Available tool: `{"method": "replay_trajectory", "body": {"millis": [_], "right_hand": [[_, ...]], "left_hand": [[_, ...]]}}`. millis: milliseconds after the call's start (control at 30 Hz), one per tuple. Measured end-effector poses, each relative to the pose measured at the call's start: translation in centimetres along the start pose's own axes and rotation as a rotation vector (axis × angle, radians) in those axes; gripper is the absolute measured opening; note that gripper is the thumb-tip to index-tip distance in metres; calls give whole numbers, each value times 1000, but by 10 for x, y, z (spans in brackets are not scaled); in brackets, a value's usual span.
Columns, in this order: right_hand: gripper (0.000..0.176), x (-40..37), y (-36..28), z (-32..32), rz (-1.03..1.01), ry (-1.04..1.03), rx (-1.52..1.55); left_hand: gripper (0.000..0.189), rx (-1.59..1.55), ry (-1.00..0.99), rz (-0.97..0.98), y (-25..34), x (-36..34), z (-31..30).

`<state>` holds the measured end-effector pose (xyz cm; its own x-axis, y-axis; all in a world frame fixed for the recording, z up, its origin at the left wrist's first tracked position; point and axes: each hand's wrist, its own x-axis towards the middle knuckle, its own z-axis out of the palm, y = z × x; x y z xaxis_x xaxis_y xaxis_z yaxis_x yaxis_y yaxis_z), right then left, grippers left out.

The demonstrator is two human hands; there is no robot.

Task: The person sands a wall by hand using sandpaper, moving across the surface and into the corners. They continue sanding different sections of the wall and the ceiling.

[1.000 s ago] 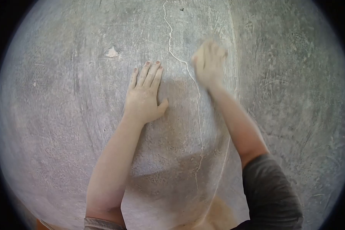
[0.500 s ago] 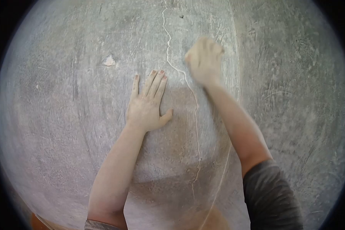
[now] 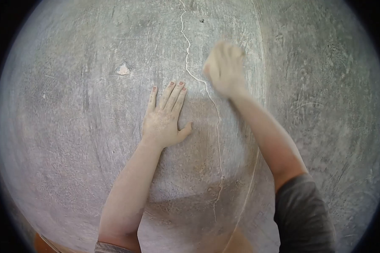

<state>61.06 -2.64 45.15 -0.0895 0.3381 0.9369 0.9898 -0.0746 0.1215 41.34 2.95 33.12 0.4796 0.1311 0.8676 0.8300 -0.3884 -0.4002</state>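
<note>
A grey, scuffed wall point(image 3: 114, 139) fills the view, with a pale jagged crack point(image 3: 218, 139) running down its middle. My left hand point(image 3: 162, 122) lies flat on the wall just left of the crack. Its fingers are stretched upward, and dust coats the back of it. On the other side of the crack, higher up, my right hand point(image 3: 226, 69) is at the wall with its fingers curled in. Motion blurs that hand, and whatever is under the fingers, if anything, is hidden.
A chipped white patch point(image 3: 123, 69) marks the wall at upper left, and a small dark hole point(image 3: 202, 20) sits near the top. A thin pale line point(image 3: 248, 189) runs down right of the crack. Something orange-brown point(image 3: 43, 244) shows at the lower left corner.
The whole view has shifted slightly, so the wall marks and left hand sit a little lower and further right. My right hand stays in about the same place in view, still blurred.
</note>
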Motion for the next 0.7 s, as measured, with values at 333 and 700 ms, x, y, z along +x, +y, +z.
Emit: {"method": "replay_trajectory", "body": {"millis": [333,700], "right_hand": [[62,72,54,26,146,316,67],[51,-2,75,30,-239,249,-197]], "left_hand": [[89,8,-3,72,-10,19,-5],[87,69,65,-104,-14,36,-15]]}}
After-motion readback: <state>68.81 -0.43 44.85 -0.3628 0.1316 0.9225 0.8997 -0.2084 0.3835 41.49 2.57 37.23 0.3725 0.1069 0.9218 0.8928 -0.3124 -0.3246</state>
